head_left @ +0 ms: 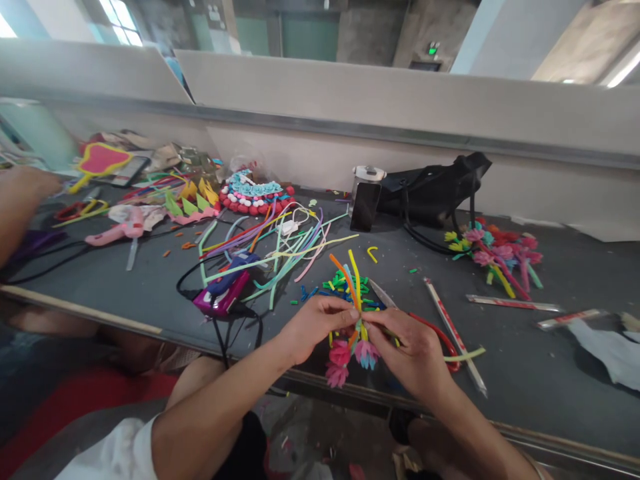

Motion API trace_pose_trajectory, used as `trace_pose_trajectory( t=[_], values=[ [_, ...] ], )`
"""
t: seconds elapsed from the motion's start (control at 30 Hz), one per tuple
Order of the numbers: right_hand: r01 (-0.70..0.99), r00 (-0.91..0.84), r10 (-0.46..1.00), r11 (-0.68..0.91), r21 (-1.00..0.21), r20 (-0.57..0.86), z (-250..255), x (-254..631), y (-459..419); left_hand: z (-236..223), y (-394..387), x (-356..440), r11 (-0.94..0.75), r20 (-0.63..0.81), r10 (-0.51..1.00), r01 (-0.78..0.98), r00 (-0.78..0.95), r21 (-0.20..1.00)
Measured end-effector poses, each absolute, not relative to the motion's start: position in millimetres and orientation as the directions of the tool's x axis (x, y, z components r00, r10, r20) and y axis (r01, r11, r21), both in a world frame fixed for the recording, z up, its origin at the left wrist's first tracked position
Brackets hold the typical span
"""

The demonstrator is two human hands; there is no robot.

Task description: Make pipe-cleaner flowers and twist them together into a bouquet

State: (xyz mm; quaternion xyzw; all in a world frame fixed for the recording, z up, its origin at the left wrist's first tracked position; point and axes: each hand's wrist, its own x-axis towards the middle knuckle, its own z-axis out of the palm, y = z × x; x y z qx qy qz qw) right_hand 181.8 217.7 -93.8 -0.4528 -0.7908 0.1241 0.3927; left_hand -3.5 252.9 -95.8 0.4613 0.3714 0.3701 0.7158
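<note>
Near the table's front edge, my left hand [316, 325] and my right hand [407, 340] meet around a small bunch of craft flowers [339, 353]. Both pinch the stems with thumb and fingers. The blooms, pink and purple-blue, hang downward, while orange, yellow and pale blue stem ends [355, 283] stick up above my fingers. Exactly where the stems cross is partly hidden by my fingertips. Just behind the hands lies a pile of short green, blue and yellow cut pieces [345, 283]. Scissors [383, 293] with red handles lie partly under my right hand.
Left of my hands are loose coloured strips [293, 257], a purple box [223, 297] with cables and a pink glue gun [117, 230]. A phone [365, 207] leans on a cup; a black bag [435, 193], finished flowers [500, 253] and wrapped sticks [453, 333] lie right. Another person's arm [23, 200] reaches in.
</note>
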Motion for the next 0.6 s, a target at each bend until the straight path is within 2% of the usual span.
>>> trace_pose_trajectory(
  t=[0.2, 0.3, 0.47, 0.6],
  values=[
    [0.580, -0.288, 0.823, 0.556, -0.595, 0.489, -95, 181, 219, -92, 254, -6, 0.355, -0.203, 0.855, -0.255, 0.477, 0.899],
    [0.566, -0.334, 0.803, 0.590, -0.576, 0.494, -95, 183, 221, -91, 256, -8, 0.379, -0.211, 0.842, -0.266, 0.496, 0.886],
    [0.589, -0.521, 0.695, 0.713, -0.381, 0.495, -95, 193, 225, -92, 258, -8, 0.499, -0.295, 0.821, -0.362, 0.489, 0.787],
    [0.588, -0.567, 0.621, 0.765, -0.263, 0.541, -100, 196, 226, -92, 257, -7, 0.561, -0.326, 0.789, -0.391, 0.521, 0.730]
  ],
)
